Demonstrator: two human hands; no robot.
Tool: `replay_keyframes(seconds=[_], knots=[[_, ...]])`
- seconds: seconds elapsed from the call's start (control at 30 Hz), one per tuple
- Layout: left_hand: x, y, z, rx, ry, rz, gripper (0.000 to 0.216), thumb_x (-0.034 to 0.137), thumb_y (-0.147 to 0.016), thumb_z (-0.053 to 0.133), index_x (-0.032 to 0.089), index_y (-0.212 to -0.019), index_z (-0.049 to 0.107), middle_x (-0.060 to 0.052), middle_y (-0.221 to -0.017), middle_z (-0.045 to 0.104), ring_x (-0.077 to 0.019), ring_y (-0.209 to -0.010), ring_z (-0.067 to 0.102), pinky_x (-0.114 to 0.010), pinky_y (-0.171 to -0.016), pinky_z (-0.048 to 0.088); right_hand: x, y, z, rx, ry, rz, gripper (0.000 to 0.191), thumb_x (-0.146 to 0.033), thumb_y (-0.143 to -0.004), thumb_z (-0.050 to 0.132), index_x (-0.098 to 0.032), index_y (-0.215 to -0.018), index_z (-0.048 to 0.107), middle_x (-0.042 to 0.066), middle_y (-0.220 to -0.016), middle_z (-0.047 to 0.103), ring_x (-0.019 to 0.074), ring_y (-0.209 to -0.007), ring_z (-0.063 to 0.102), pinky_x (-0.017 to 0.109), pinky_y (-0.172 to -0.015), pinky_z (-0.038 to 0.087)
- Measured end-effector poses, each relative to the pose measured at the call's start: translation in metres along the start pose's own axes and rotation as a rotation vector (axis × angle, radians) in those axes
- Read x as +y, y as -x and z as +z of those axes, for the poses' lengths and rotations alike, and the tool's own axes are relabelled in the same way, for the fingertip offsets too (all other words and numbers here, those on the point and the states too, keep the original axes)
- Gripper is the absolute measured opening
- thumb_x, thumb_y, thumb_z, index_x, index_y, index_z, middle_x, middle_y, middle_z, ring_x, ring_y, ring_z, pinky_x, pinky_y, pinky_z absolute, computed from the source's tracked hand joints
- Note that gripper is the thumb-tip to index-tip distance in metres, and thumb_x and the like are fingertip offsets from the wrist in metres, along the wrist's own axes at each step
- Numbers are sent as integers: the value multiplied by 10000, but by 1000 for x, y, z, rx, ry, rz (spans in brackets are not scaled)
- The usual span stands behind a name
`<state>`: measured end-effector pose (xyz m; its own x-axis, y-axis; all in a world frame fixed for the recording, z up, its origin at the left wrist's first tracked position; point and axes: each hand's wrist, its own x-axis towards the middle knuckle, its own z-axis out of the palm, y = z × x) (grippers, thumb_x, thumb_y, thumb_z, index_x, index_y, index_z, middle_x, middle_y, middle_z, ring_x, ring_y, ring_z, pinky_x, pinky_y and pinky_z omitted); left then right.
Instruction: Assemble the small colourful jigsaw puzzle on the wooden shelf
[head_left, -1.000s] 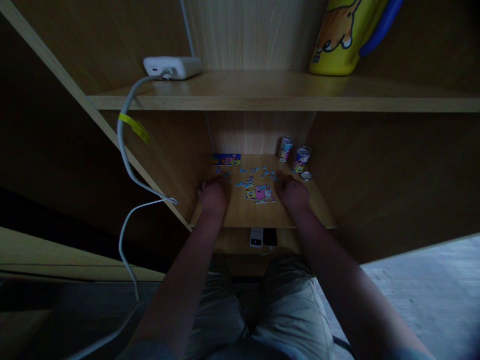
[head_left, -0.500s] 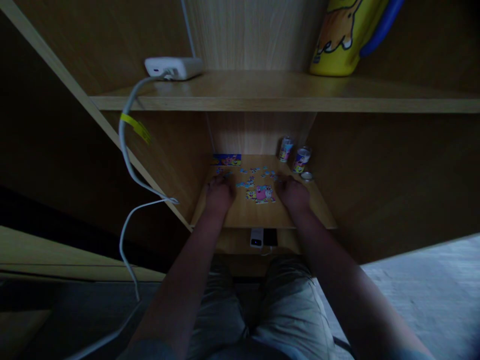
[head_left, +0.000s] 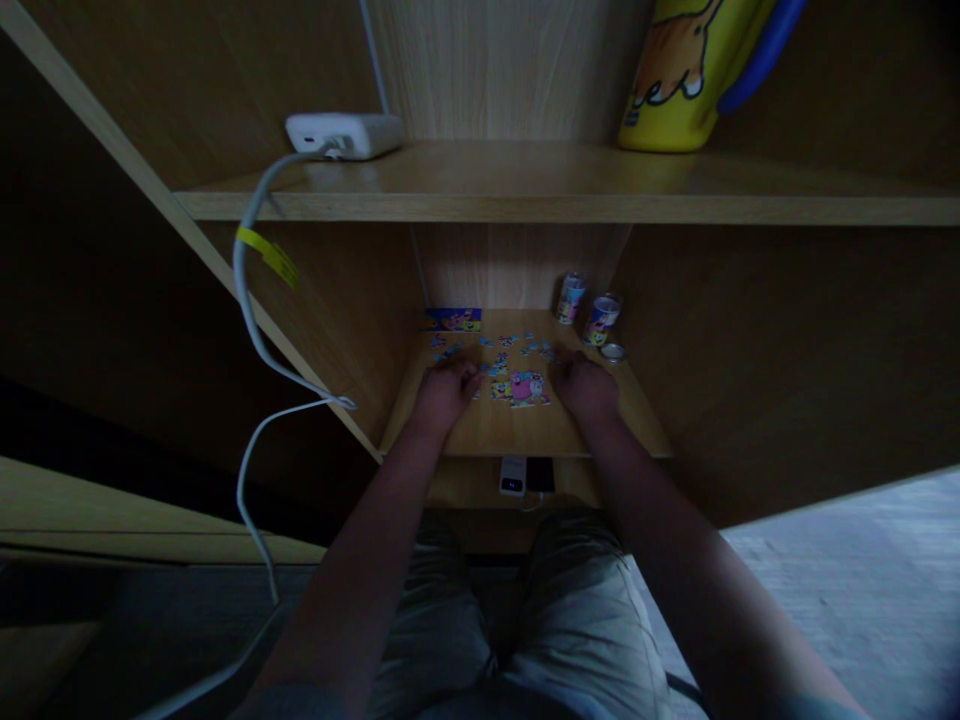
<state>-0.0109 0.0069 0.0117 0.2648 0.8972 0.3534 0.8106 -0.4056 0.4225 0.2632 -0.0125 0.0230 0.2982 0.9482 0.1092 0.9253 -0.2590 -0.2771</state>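
Observation:
A partly joined jigsaw puzzle [head_left: 528, 388] with bright cartoon figures lies on the lower shelf board between my hands. Behind it several loose puzzle pieces [head_left: 504, 341] are scattered. My left hand [head_left: 445, 392] is closed at the left of the joined part, its thumb and forefinger pinched on a small bluish puzzle piece [head_left: 483, 369]. On the other side my right hand [head_left: 586, 386] rests on the board with curled fingers, close to pieces on the right; anything inside them is hidden.
Two cartoon-printed cans [head_left: 601, 320] and a round lid [head_left: 613, 352] stand at back right. A printed card [head_left: 453, 320] lies at back left. Overhead runs an upper shelf [head_left: 510, 207] with a white charger [head_left: 345, 136] and yellow mug [head_left: 667, 110]. A white cable [head_left: 244, 290] hangs left.
My left hand has shifted right and turned its fingertips toward the pieces beside the joined part. Loose pieces it covered at the left now show. My right hand stays put.

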Motion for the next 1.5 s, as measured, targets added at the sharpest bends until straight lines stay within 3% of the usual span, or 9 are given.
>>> replay_keyframes(seconds=[0.13,0.3,0.4,0.53,0.7,0.97,1.2,1.5], knots=[[-2,2,2,10,140,72,181,278,-1064,615,235,-992,776,-48,-964,824,-230,-901,753,-357,-904,582,2,0,3,23,-63,-93,413,-426,-1150,503,-145,-1336,741,198,-1237,827,298,-1101,801,351,-928,573],[-1,2,1,-6,114,139,186,131,-963,637,239,-945,787,-55,-1023,815,-246,-1013,757,-399,-1034,580,9,-3,12,10,-265,-667,262,-379,-1107,600,-252,-1185,816,101,-1283,800,263,-1237,704,396,-1147,484],[-1,2,1,17,37,153,186,117,-937,649,237,-944,792,-74,-1069,794,-265,-1057,740,-430,-1064,569,13,-5,20,-33,-287,-832,255,-485,-1030,769,-306,-1201,827,66,-1306,781,270,-1296,660,441,-1208,412],[0,2,0,11,8,161,164,121,-924,660,230,-933,782,-82,-1066,781,-270,-1061,733,-433,-1053,568,14,-7,26,-12,-268,-797,350,-521,-980,840,-305,-1254,817,65,-1335,766,292,-1332,638,458,-1199,395],[3,6,-6,-58,22,178,51,202,-892,772,241,-864,756,-74,-1013,787,-292,-1066,735,-456,-1066,568,12,-7,24,-8,-263,-764,265,-456,-1019,784,-297,-1227,825,67,-1308,771,276,-1286,653,438,-1175,416],[-4,13,-11,-150,201,207,144,158,-892,751,244,-1003,782,-52,-1103,807,-250,-1105,755,-419,-1050,602,10,-4,22,56,-286,-727,285,-514,-1106,670,-275,-1141,821,63,-1272,791,259,-1274,665,409,-1168,420],[-11,11,-4,-46,244,124,38,223,-877,826,221,-884,788,-105,-1314,748,-259,-1212,739,-442,-1148,589,15,-9,24,37,-272,-741,379,-477,-1171,510,-252,-1158,815,87,-1268,781,264,-1276,653,410,-1162,430],[-14,9,-7,-91,279,171,42,203,-936,816,244,-941,825,-60,-1183,787,-226,-1151,754,-436,-1151,573,15,-10,23,17,-242,-737,455,-484,-1188,433,-246,-1138,818,93,-1241,771,268,-1259,640,425,-1168,434]])
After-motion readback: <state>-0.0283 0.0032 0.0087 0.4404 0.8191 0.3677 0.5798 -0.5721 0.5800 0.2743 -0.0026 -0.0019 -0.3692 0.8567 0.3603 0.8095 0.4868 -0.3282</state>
